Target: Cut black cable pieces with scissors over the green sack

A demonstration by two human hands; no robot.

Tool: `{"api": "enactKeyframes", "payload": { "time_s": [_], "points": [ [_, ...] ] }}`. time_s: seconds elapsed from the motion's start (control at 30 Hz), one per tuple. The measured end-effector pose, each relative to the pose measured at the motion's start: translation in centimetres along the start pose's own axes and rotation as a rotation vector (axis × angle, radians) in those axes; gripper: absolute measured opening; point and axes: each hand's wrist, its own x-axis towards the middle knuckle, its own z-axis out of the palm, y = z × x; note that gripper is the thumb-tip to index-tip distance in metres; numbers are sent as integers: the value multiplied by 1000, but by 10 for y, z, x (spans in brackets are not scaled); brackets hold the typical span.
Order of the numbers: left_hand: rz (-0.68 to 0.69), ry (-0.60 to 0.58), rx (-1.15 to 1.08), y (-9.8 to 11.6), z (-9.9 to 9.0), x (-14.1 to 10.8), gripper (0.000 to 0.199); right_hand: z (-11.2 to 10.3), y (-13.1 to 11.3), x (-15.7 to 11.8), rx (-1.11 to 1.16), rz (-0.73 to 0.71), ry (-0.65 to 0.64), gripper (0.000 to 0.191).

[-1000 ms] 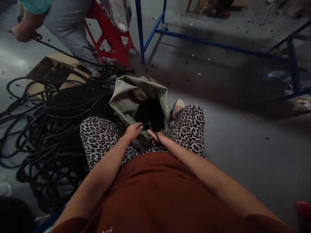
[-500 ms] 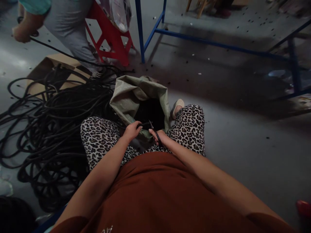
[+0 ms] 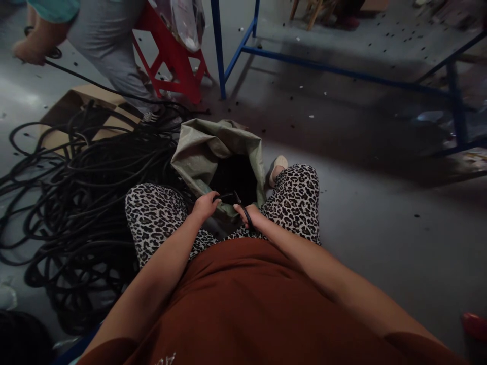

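Observation:
My left hand (image 3: 206,205) is closed around a black cord (image 3: 225,195) whose end reaches right, over the mouth of a grey-green sack (image 3: 198,144). Just to the right, my right hand (image 3: 248,215) grips black-handled scissors (image 3: 246,215), their blades pointing up at the cord's end. The sack stands between my knees, and its inside is dark, so what lies in it is hard to make out. A big tangle of black cord (image 3: 102,177) covers the floor at the left.
An open cardboard box (image 3: 57,114) lies behind the tangle. At the upper left a person (image 3: 102,40) holds a black cord beside a red stool (image 3: 171,61). A blue metal frame (image 3: 323,66) stands beyond the sack. Small black bits dot the floor.
The scissor blades have closed up somewhat and point more upright at the cord's end. The other person's hand has moved slightly left and down.

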Motion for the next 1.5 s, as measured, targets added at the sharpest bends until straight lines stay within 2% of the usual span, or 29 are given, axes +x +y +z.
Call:
{"api": "enactKeyframes", "payload": {
  "time_s": [0.2, 0.37, 0.57, 0.97, 1.5],
  "points": [
    [-48, 78, -34, 1, -3, 1, 30, 2, -5, -10, 48, 43, -117, 51],
    [-34, 84, -61, 4, -4, 1, 30, 6, -5, -9, 52, 37, -200, 51],
    [28, 52, -77, 7, -1, 0, 30, 6, -5, -7, 98, 44, -181, 48],
    [54, 0, -68, 13, -5, -2, 32, 6, -1, 0, 47, 3, -155, 48],
    [33, 15, -65, 8, -4, -2, 32, 3, 4, 7, 78, -58, -7, 50]
  ]
}}
